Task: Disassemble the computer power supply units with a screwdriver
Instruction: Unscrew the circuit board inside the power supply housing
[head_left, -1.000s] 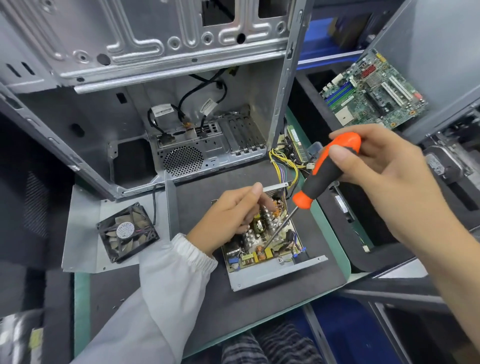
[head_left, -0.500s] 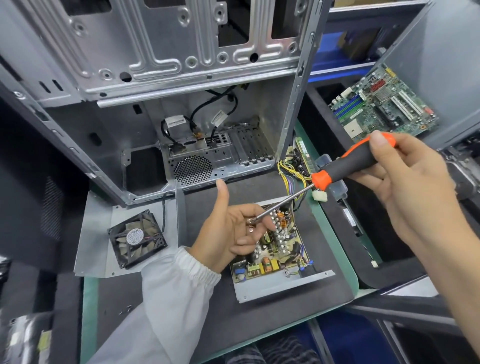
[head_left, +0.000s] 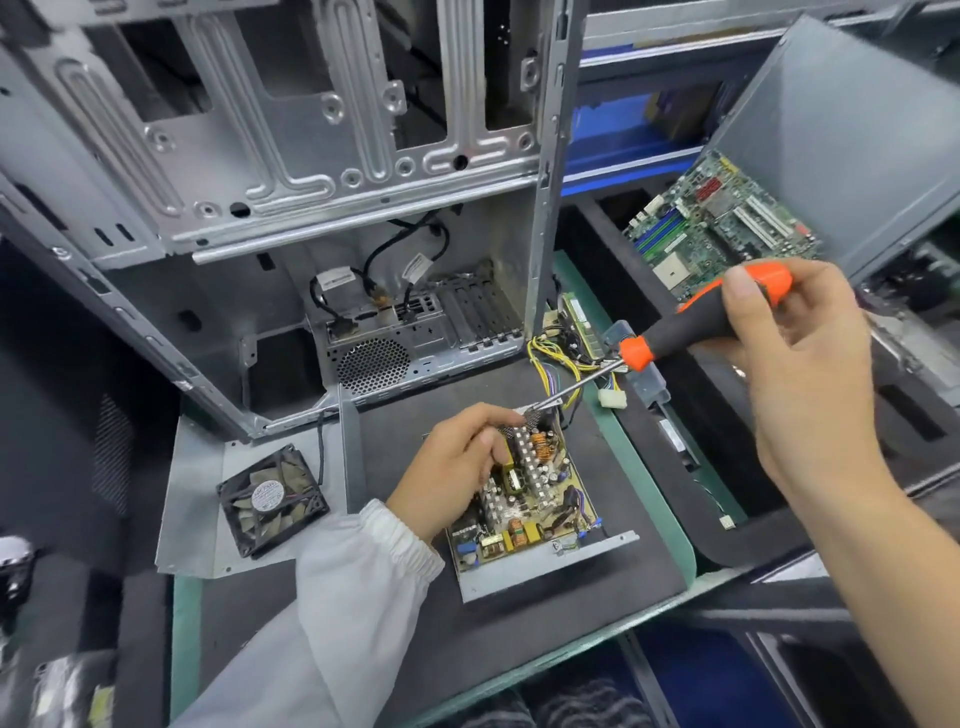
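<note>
At frame centre, the left hand (head_left: 457, 462) is curling its fingers onto the board (head_left: 535, 499), while the right hand (head_left: 800, 364) is gripping the screwdriver (head_left: 675, 332), tip beside them.

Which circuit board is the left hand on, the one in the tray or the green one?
The power supply board in its open metal tray, under the left hand. The green motherboard leans untouched at upper right, behind the right hand.

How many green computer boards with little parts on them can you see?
2: the power supply board under the left hand, and the motherboard at upper right. Others may be hidden.
</note>
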